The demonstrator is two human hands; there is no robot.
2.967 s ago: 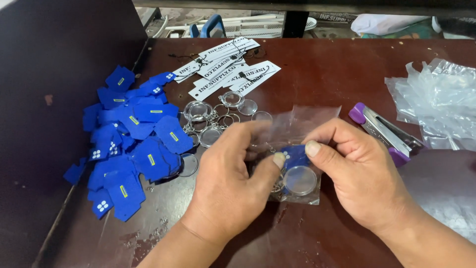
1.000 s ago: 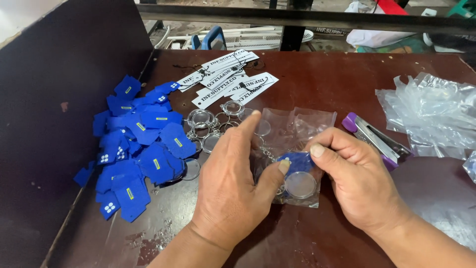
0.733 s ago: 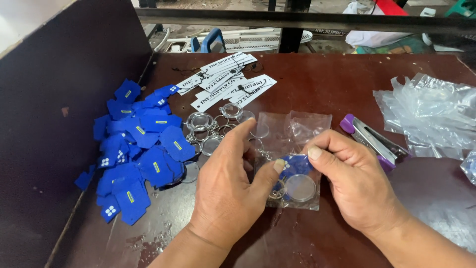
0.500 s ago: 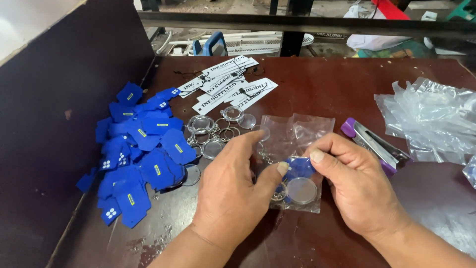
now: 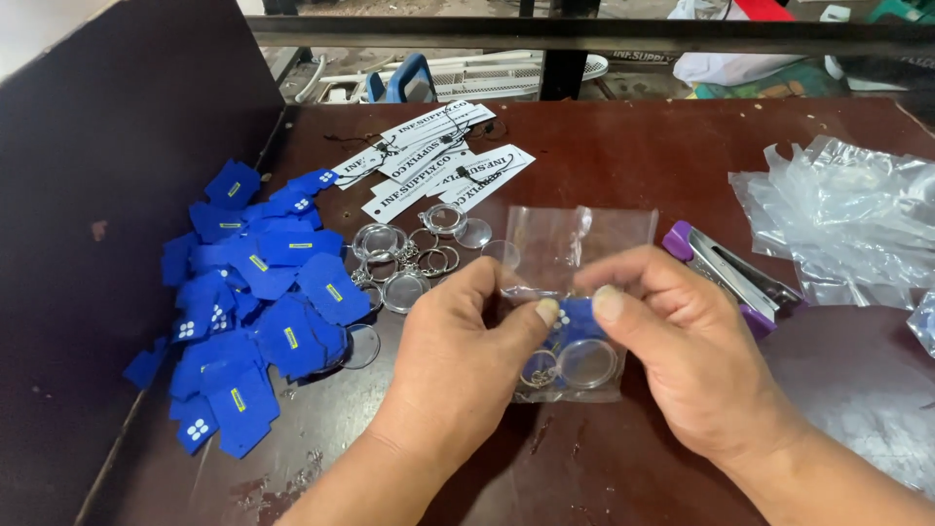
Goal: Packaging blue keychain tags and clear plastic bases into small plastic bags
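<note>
Left hand point(image 5: 458, 346) and right hand point(image 5: 682, 356): each grip pinched closed on the clear plastic bag point(image 5: 575, 258), which lies on the counter point(image 5: 682, 175) holding a blue tag point(image 5: 578, 317) and round keyring case point(image 5: 587, 363).

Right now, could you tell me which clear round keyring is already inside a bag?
The clear round keyring in the small plastic bag between both hands; the other keyrings lie loose on the table.

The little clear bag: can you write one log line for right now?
left hand: pinching clear bag | right hand: pinching same bag | inside: blue tag, clear round keyring | bag on table
</note>
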